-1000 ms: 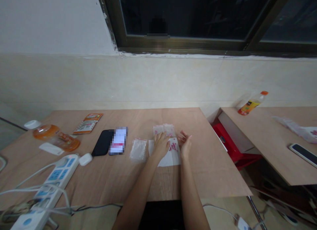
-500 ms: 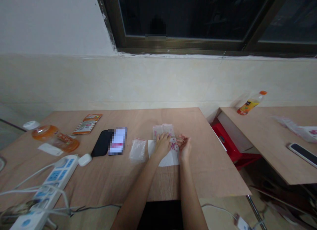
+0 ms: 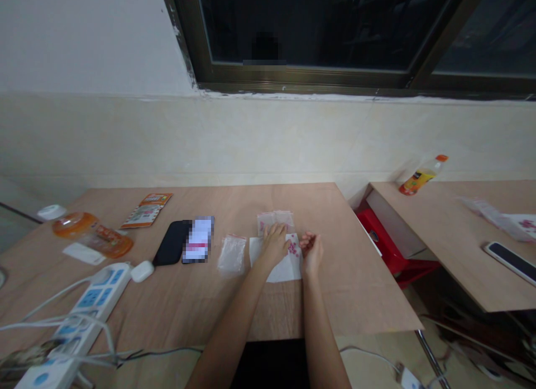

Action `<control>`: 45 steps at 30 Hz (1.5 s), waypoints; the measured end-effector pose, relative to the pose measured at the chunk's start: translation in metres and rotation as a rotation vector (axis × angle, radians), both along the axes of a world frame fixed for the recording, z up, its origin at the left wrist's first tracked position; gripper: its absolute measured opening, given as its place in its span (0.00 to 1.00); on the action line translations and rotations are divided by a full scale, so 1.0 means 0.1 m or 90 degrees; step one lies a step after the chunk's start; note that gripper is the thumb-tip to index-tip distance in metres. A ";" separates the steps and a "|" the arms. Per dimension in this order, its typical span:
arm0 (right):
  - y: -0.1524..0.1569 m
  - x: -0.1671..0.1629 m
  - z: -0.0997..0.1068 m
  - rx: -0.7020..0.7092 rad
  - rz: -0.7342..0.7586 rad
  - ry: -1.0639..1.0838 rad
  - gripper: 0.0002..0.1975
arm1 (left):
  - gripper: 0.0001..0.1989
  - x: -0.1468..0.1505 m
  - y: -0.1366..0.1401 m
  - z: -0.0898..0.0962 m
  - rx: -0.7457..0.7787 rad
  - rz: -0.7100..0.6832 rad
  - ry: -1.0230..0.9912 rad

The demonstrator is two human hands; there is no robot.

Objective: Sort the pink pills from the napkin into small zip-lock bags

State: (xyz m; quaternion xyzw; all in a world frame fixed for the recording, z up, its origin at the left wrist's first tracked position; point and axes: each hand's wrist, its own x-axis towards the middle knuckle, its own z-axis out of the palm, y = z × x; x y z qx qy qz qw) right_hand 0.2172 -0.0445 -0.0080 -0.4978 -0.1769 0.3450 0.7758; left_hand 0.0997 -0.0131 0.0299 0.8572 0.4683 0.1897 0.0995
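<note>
A white sheet of paper (image 3: 285,272) lies on the table, with several small pink-red pieces (image 3: 293,247) on its right part. My left hand (image 3: 274,245) rests palm down over the paper, its fingers stretched toward the small clear zip bags (image 3: 272,216) lying at the paper's far edge. On the paper's right side, my right hand (image 3: 312,253) stands on its edge with the fingers curled in; whatever is inside them is too small to make out. Left of the paper lies a pack of clear plastic bags (image 3: 232,254).
Toward the left are a phone with a lit screen (image 3: 198,239), a dark phone (image 3: 172,243), a white earbud case (image 3: 142,270), an orange packet (image 3: 147,210), a lying drink bottle (image 3: 94,235) and a power strip (image 3: 79,325). Another table (image 3: 464,249) stands right, past a gap with a red stool (image 3: 383,249).
My right hand's fingers have curled in more. My left hand stays nearly where it was on the paper. The view has shifted very slightly.
</note>
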 end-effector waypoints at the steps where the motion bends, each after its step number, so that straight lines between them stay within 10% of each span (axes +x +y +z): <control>1: 0.00 0.00 0.00 -0.004 -0.002 -0.011 0.26 | 0.22 0.00 0.00 0.04 0.002 0.002 -0.015; 7: -0.03 -0.02 0.01 -0.023 -0.011 -0.050 0.23 | 0.15 -0.09 -0.04 0.37 0.006 0.069 -0.318; 12: -0.12 -0.08 0.05 -0.040 0.006 -0.073 0.20 | 0.14 -0.26 -0.26 0.53 -0.241 0.185 -0.777; 22: -0.27 -0.27 0.44 0.016 0.314 -0.148 0.18 | 0.17 -0.58 -0.45 0.35 -0.393 0.317 -1.091; 32: -0.35 -0.27 0.69 0.031 0.301 -0.198 0.13 | 0.14 -0.67 -0.50 0.36 -0.117 0.351 -0.685; 37: -0.38 -0.32 0.74 0.035 0.316 -0.254 0.10 | 0.10 -0.49 -0.65 0.58 -0.161 0.170 -0.572; 45: -0.45 -0.31 0.81 0.008 0.370 -0.376 0.10 | 0.07 -0.46 -0.73 0.70 -0.129 0.166 -0.455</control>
